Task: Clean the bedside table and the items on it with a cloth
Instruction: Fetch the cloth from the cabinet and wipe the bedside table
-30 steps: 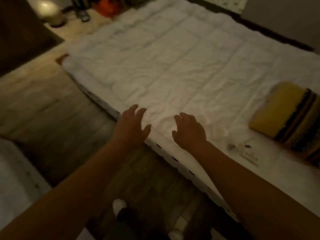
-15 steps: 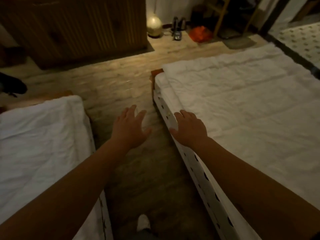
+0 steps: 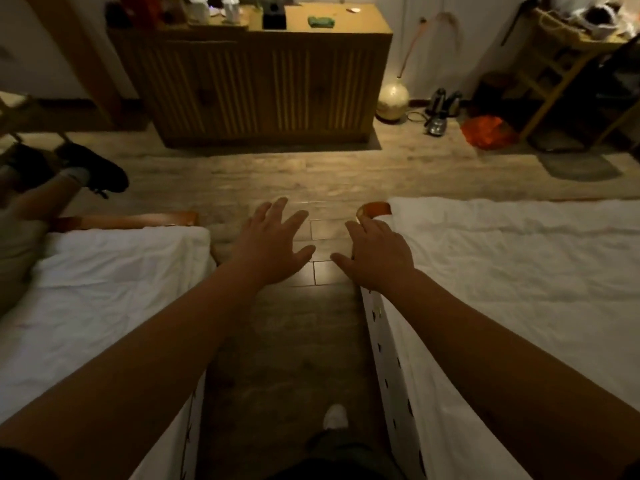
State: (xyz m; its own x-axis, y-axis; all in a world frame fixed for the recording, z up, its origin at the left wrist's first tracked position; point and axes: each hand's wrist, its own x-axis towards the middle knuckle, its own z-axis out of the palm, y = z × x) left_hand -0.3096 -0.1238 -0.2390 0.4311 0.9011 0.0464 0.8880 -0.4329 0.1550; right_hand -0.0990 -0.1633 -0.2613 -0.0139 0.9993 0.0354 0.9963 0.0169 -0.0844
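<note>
Both hands are reaching forward empty: left hand (image 3: 273, 249) spread, right hand (image 3: 375, 256) relaxed. Fetch the green cloth (image 3: 322, 21) on the cabinet's (image 3: 270, 84) top first.

Table (image 3: 349, 20): wooden cabinet with ribbed, slatted fronts, standing against the far wall, its top lit yellow-brown.

Cloth (image 3: 322, 21): small green piece, crumpled, lying flat on the tabletop right of centre, apart from the other items.

Black box (image 3: 274, 16): squat, upright, just left of the cloth.

Two white vessels (image 3: 214, 8): upright on a raised tray at the top's left part; detail too dim to tell.
</note>
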